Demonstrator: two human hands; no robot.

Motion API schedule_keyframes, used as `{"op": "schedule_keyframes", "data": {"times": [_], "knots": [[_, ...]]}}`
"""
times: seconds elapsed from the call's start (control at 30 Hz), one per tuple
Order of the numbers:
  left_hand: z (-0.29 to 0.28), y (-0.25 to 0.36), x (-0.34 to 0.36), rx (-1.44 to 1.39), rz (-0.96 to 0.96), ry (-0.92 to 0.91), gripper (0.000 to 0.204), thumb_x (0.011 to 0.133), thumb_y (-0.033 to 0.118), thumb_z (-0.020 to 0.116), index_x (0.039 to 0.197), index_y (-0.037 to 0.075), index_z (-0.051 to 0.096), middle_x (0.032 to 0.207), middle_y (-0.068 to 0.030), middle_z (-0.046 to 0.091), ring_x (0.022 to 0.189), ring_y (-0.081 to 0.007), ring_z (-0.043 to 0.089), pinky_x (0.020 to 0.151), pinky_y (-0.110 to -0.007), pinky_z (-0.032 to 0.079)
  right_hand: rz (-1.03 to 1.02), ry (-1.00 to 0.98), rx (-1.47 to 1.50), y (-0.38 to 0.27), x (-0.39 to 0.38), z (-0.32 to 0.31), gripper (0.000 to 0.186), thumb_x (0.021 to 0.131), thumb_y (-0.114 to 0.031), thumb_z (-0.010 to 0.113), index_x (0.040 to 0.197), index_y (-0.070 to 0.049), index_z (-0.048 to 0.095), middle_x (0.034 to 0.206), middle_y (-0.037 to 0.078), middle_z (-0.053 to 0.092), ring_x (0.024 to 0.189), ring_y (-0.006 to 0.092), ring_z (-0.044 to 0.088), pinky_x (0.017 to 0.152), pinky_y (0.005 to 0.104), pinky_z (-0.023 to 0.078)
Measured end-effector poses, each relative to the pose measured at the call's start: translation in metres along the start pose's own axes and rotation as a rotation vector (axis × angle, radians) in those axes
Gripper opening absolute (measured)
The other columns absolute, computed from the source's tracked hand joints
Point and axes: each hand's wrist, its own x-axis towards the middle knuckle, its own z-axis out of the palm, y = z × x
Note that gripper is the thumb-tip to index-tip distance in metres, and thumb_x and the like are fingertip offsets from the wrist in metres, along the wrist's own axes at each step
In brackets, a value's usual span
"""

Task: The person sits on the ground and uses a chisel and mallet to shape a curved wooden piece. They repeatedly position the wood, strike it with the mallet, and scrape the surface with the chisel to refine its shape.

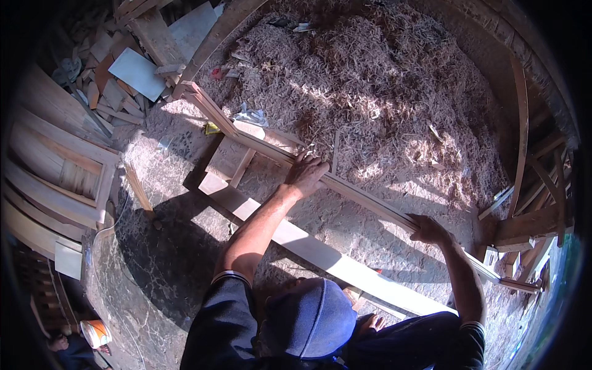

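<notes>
Left hand (305, 176) and right hand (430, 230), set well apart, are both clamped on a long wooden strip (364, 198), probably to steady its length; it slants between a pale board (345, 265) on the near side and a heap of wood shavings (382, 117) beyond

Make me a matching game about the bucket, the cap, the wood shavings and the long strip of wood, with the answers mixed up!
Column one:
1. Bucket
2. Cap
3. Wood shavings
4. Strip of wood

Column two:
A. Heaped on the ground
B. Held by the left hand and right hand
C. White and orange
D. Blue, on a head

Right pairs: 1-C, 2-D, 3-A, 4-B.
</notes>
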Motion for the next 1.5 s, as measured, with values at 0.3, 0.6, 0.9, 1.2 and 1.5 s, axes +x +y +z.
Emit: {"op": "schedule_keyframes", "data": {"times": [0.3, 0.6, 0.9, 1.2, 1.5], "knots": [[0.009, -0.001, 0.004, -0.023, 0.029, -0.024, 0.044, 0.072, 0.031, 0.085, 0.103, 0.009, 0.064, 0.109, -0.0137, 0.067, 0.110, -0.0379, 0.057, 0.099, -0.052, 0.038, -0.020, 0.182, -0.187, 0.014, -0.003, 0.025, 0.062, 0.080, -0.031, 0.078, 0.138, -0.022, 0.059, 0.105, 0.008, 0.075, 0.095, 0.0321, 0.072, 0.079, 0.0488, 0.055], [0.002, 0.003, 0.013, 0.140, 0.014, -0.073, 0.054, 0.066, 0.030, 0.088, 0.108, 0.003, 0.065, 0.105, -0.0177, 0.066, 0.110, -0.0410, 0.056, 0.103, -0.052, 0.038, 0.202, 0.282, -0.315, 0.068, -0.059, 0.026, 0.052, 0.070, -0.054, 0.083, 0.108, -0.020, 0.074, 0.098, 0.007, 0.076, 0.098, 0.0325, 0.072, 0.081, 0.0477, 0.056], [0.012, 0.142, 0.063, 0.062, 0.382, -0.300, 0.046, 0.072, 0.034, 0.087, 0.101, 0.003, 0.068, 0.102, -0.0187, 0.069, 0.102, -0.0405, 0.063, 0.094, -0.050, 0.046, -0.046, 0.334, -0.456, 0.051, -0.028, 0.031, 0.049, 0.075, -0.058, 0.080, 0.101, -0.016, 0.075, 0.091, 0.008, 0.075, 0.094, 0.0323, 0.072, 0.078, 0.0459, 0.057], [0.030, 0.171, 0.072, 0.013, 0.343, -0.277, 0.051, 0.073, 0.050, 0.086, 0.088, 0.002, 0.073, 0.080, -0.0239, 0.071, 0.077, -0.0447, 0.069, 0.067, -0.052, 0.054, -0.030, 0.928, -0.182, 0.078, -0.167, -0.045, 0.053, 0.099, -0.048, 0.061, 0.061, -0.010, 0.061, 0.064, 0.011, 0.063, 0.064, 0.0354, 0.064, 0.057, 0.0471, 0.049], [0.032, 0.174, 0.072, 0.004, 0.333, -0.268, 0.043, 0.073, 0.044, 0.088, 0.087, 0.006, 0.073, 0.080, -0.0195, 0.072, 0.073, -0.0430, 0.069, 0.065, -0.050, 0.055, 0.213, 0.950, -0.460, 0.175, -0.329, -0.139, 0.042, 0.095, -0.035, 0.060, 0.063, -0.008, 0.067, 0.059, 0.014, 0.063, 0.055, 0.0329, 0.064, 0.052, 0.0428, 0.050]]}}
